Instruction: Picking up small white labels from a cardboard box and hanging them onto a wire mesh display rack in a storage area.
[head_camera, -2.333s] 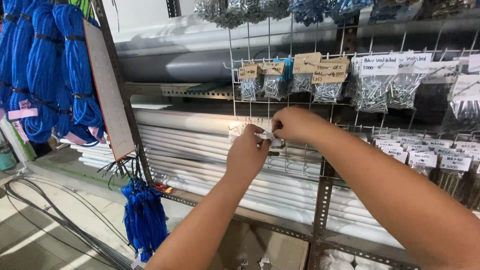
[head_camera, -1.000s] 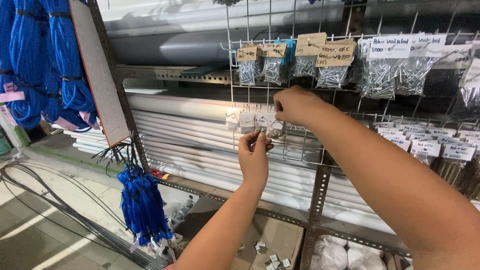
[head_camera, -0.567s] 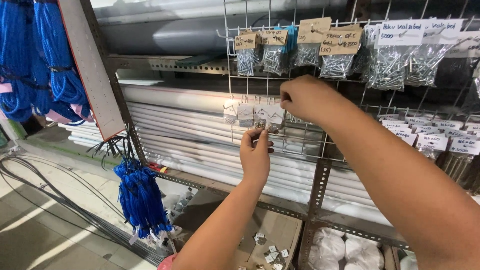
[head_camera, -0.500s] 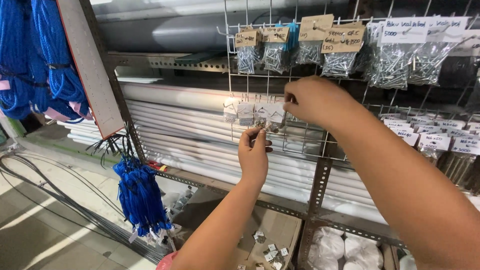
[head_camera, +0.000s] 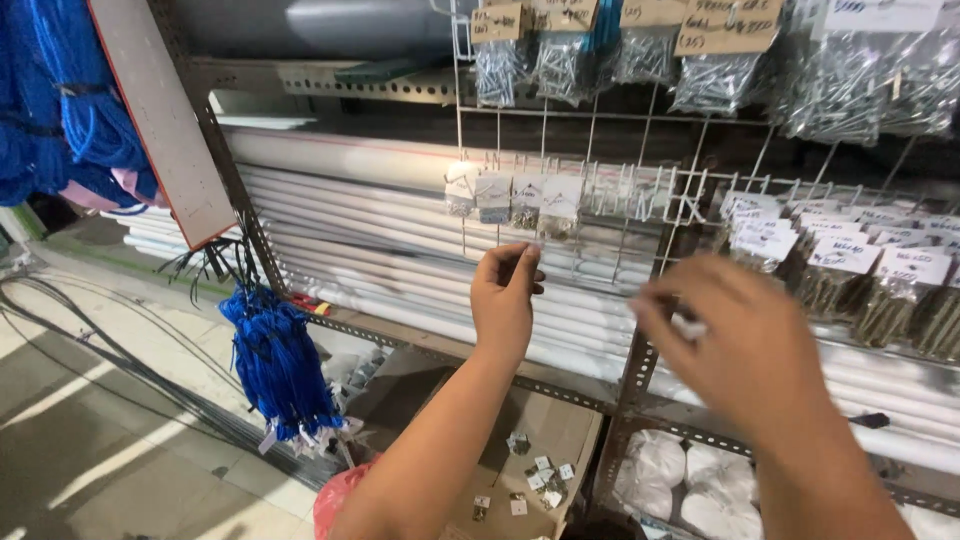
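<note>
Below wire rack (head_camera: 600, 185), my left hand (head_camera: 505, 300) hovered empty; right hand (head_camera: 735, 345) blurred, grip unclear; w/ careless swing, small bags (head_camera: 515, 200) could've dropped.

Our two bare arms, nothing worn

Our left hand (head_camera: 507, 297) and right hand (head_camera: 735, 345) are uncovered: we see no gloves, rings, watch or bands. Both forearms are bare right to the lower edge of the view, with no sleeve showing. The right hand is blurred, so its finer detail is lost to us.
</note>
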